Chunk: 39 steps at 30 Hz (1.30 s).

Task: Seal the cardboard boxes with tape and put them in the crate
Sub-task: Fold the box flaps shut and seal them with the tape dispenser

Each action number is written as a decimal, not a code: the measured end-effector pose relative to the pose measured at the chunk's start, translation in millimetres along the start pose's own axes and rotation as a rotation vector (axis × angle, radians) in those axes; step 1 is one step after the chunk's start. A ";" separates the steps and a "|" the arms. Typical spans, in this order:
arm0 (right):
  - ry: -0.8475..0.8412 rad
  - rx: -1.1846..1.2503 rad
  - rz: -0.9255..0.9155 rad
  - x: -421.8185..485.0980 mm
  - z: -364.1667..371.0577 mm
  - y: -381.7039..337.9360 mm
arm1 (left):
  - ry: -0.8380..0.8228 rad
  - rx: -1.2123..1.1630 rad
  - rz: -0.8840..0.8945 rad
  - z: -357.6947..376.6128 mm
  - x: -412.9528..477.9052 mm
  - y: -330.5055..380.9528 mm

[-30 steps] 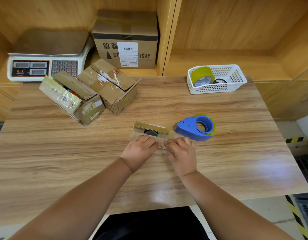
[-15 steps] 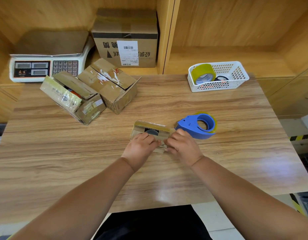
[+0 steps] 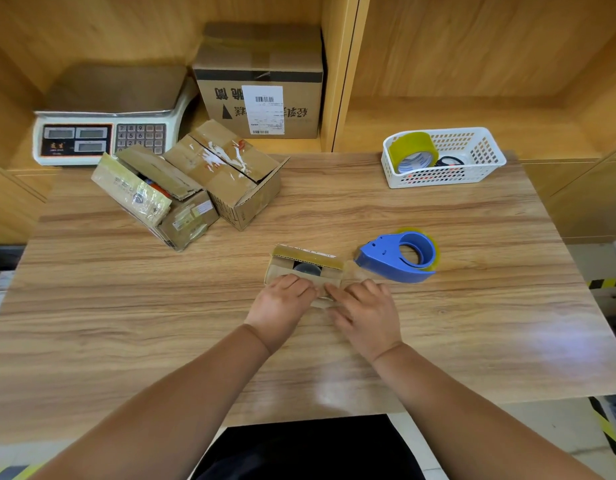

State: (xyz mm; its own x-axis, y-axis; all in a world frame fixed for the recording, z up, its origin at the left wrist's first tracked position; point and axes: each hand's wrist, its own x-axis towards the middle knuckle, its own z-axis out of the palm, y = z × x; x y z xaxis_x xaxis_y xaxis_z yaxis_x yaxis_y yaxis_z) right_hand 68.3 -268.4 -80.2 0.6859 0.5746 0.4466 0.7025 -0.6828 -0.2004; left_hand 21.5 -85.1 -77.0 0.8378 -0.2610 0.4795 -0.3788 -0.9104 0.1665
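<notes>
The left hand [image 3: 282, 304] and right hand [image 3: 368, 315] rest on the small cardboard box [image 3: 308, 259] at mid-table [image 3: 472, 323], each grip loose, with fingers pressing its near top edge. The blue tape dispenser [image 3: 400, 256] lies just right of the box. An open box [image 3: 154, 199] and a taped box [image 3: 226, 171] sit further back on the left.

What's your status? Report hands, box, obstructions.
Left hand and right hand pressing on small box. Top gap open, contents showing. Tape dispenser beside it, right; nothing blocking.
</notes>
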 end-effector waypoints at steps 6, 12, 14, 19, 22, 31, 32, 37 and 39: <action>-0.011 -0.012 0.048 5.7 6.7 -4.6 | -0.045 0.019 -0.077 1.3 7.3 4.9; 0.032 -0.090 -0.012 7.7 5.9 -7.3 | -0.043 0.012 -0.080 3.2 8.4 6.9; 0.035 -0.096 -0.010 8.5 5.0 -7.2 | -0.028 0.009 -0.070 6.2 8.0 4.6; 0.043 -0.027 0.015 9.6 1.2 -3.7 | 0.001 0.002 0.003 6.5 2.7 -1.9; 0.070 0.024 0.048 8.7 2.6 -4.6 | -0.002 0.002 0.008 3.6 0.0 -1.6; 0.082 0.158 0.121 2.4 10.2 -9.5 | 0.044 0.042 -0.101 11.6 -3.7 -4.7; 0.070 0.179 0.121 1.8 10.4 -8.9 | 0.040 0.061 -0.110 12.1 -2.8 -5.7; 0.034 0.203 0.070 1.5 7.9 -3.2 | 0.046 0.032 -0.084 9.3 -4.3 -9.5; 0.020 0.198 0.077 0.4 6.8 -1.4 | 0.040 0.048 -0.117 2.2 -5.7 -9.4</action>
State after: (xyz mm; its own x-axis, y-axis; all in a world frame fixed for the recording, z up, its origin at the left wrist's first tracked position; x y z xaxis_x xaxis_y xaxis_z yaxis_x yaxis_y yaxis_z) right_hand 68.9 -264.2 -85.7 0.7362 0.5143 0.4399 0.6735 -0.6209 -0.4012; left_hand 21.1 -75.8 -83.2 0.8587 -0.1400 0.4930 -0.2595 -0.9483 0.1828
